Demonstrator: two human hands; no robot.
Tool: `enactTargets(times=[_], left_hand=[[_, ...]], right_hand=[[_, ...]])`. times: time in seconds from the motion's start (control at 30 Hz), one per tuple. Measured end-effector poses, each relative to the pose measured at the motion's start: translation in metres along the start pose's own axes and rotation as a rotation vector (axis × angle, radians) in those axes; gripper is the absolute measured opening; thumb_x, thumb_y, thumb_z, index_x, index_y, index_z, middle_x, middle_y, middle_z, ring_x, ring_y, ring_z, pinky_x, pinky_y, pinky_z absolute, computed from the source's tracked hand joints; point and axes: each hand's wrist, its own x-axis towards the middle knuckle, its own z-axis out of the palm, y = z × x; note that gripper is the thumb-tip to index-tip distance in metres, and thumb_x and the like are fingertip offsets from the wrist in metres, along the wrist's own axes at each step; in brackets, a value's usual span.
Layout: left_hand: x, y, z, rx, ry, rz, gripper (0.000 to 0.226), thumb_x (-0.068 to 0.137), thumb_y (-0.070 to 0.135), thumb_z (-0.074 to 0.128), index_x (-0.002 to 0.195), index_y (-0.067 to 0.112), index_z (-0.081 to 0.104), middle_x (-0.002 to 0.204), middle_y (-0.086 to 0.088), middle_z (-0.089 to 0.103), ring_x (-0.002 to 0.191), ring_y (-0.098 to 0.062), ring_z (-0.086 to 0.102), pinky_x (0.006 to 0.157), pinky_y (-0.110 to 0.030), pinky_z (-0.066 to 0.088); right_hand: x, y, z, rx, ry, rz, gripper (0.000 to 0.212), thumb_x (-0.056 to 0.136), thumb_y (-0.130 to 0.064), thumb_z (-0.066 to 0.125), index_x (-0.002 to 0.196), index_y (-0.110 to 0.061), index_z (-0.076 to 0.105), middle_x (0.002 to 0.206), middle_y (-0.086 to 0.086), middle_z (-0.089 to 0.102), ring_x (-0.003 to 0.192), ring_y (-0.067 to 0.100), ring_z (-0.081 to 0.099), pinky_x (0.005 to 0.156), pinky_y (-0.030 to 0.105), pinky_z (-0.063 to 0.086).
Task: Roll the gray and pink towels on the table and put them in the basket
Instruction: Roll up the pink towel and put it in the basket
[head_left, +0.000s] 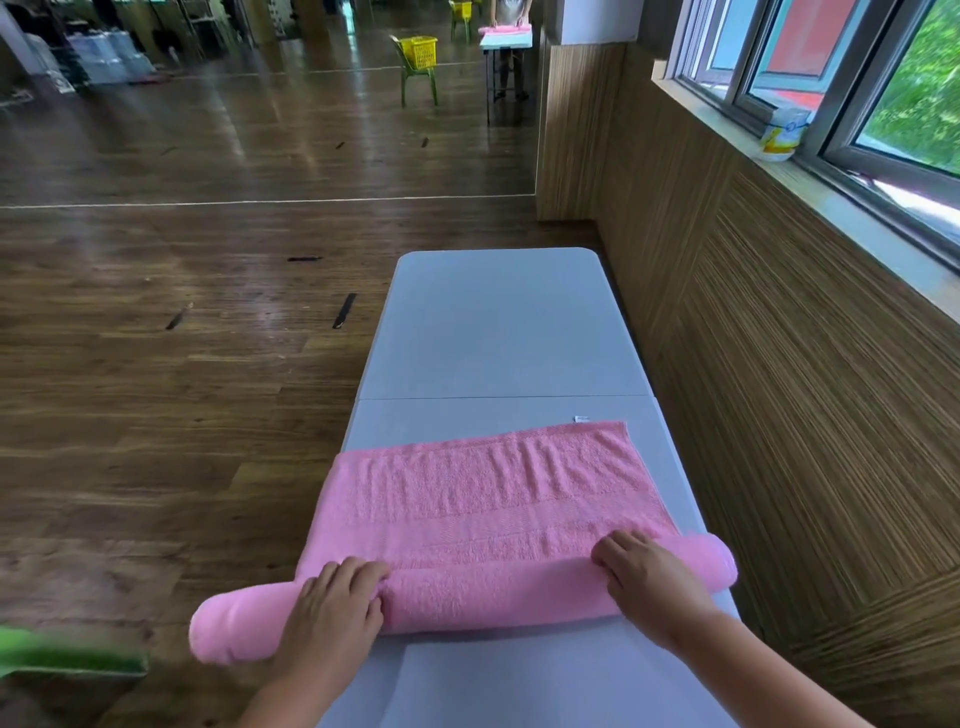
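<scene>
Head view: pink towel (483, 499) lay across the near half of the gray table (498, 322), partly rolled. The rolled part sat at the near edge of the cloth, running crosswise. The flat part stretched away from the person.

Left hand (332, 613) sat on top of the roll toward its left end. Its fingers (358, 569) were curled over the crest, tips tucked down where the roll met the flat cloth. Right hand (649, 582) sat on the roll toward its right end, its fingers (618, 545) bent over the far side in the same way. Both hands grasped the roll; thumbs could not be seen. A stretch of bare roll lay between the two hands.

The roll's left end stuck out past the left hand and overhung the table's left edge, above the wooden floor (156, 415). Its right end reached just past the right hand, near the table's right edge.

The towel was plain pink terry, thick and soft at the roll. The flat part carried a smoother woven band running crosswise, and shallow ripples beyond it. A small white label (581, 419) showed at the far right corner. The far edge lay slightly slanted, just short of the table's middle seam.

A blurred green object (67, 654) sat low on the left.
</scene>
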Motion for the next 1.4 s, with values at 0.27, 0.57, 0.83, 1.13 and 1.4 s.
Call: enactTargets(times=[0.27, 0.57, 0.83, 1.13, 1.4], left_hand=[[-0.010, -0.009, 0.005, -0.033, -0.130, 0.068, 0.047, 0.059, 0.047, 0.057, 0.102, 0.033, 0.070, 0.092, 0.019, 0.063, 0.092, -0.007, 0.048, 0.093, -0.023, 0.033], [0.005, -0.003, 0.001, -0.009, -0.012, 0.008, 0.023, 0.081, 0.035, 0.046, 0.096, 0.034, 0.063, 0.095, 0.014, 0.056, 0.086, -0.017, 0.056, 0.073, -0.034, 0.049], [-0.006, -0.005, 0.004, -0.040, -0.180, -0.016, 0.055, 0.057, 0.040, 0.070, 0.111, 0.040, 0.061, 0.111, 0.023, 0.058, 0.105, -0.007, 0.052, 0.094, -0.028, 0.033], [-0.001, -0.005, 0.005, 0.029, -0.107, -0.018, 0.025, 0.067, 0.037, 0.046, 0.083, 0.036, 0.065, 0.085, 0.024, 0.063, 0.086, -0.009, 0.056, 0.084, -0.034, 0.041], [-0.004, -0.007, 0.004, -0.055, -0.025, 0.007, 0.017, 0.082, 0.037, 0.061, 0.099, 0.038, 0.062, 0.103, 0.023, 0.054, 0.096, -0.010, 0.055, 0.088, -0.030, 0.037]], right_hand=[[0.004, -0.005, -0.001, -0.195, -0.106, -0.061, 0.019, 0.059, -0.040, 0.068, 0.077, -0.032, 0.069, 0.073, -0.018, 0.060, 0.074, 0.012, 0.051, 0.062, 0.026, 0.045], [0.010, -0.004, 0.000, -0.006, 0.009, 0.002, 0.009, 0.090, -0.019, 0.059, 0.094, -0.024, 0.065, 0.090, -0.007, 0.059, 0.080, 0.017, 0.056, 0.064, 0.036, 0.050], [0.005, 0.003, -0.003, -0.207, -0.137, -0.063, 0.034, 0.064, -0.047, 0.062, 0.094, -0.034, 0.070, 0.083, -0.022, 0.066, 0.084, 0.013, 0.053, 0.069, 0.028, 0.043], [0.009, -0.003, -0.007, -0.050, -0.178, 0.019, 0.031, 0.083, -0.037, 0.043, 0.093, -0.026, 0.070, 0.084, -0.009, 0.064, 0.083, 0.015, 0.054, 0.067, 0.032, 0.046], [-0.001, -0.003, -0.006, -0.039, -0.124, -0.058, 0.043, 0.076, -0.042, 0.051, 0.112, -0.026, 0.070, 0.106, -0.015, 0.068, 0.105, 0.011, 0.057, 0.084, 0.030, 0.053]])
